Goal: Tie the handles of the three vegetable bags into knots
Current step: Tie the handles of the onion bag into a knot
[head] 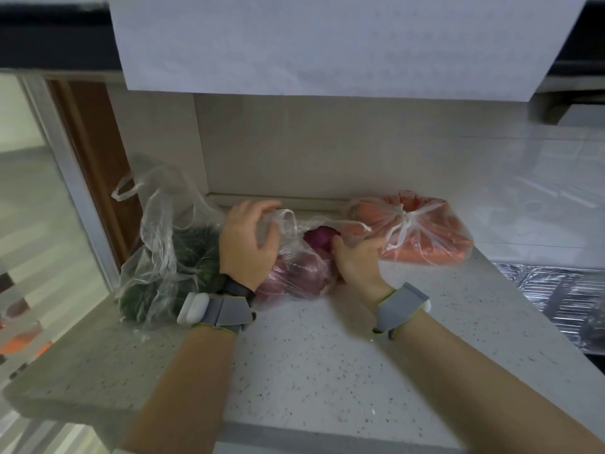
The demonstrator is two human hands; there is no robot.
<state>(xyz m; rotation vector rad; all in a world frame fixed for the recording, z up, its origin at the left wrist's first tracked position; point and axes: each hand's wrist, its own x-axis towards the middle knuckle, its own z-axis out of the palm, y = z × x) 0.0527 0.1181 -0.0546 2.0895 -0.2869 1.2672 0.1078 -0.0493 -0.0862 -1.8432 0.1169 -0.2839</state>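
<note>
Both left hand (249, 245) and right hand (357, 261) grip the onion bag (296, 276).

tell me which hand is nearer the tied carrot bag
Right. The right hand sits just beside the carrot bag, at its left edge, gripping the onion bag. The left hand holds the onion bag's handle farther left, with that bag between.

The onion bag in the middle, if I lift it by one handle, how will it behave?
Probably floppy: the onion bag is thin, crumpled clear plastic, so it should sag around its load. Likely heavy for its size, holding several red onions. Untied and open, it might spill a round onion that rolls.
</note>
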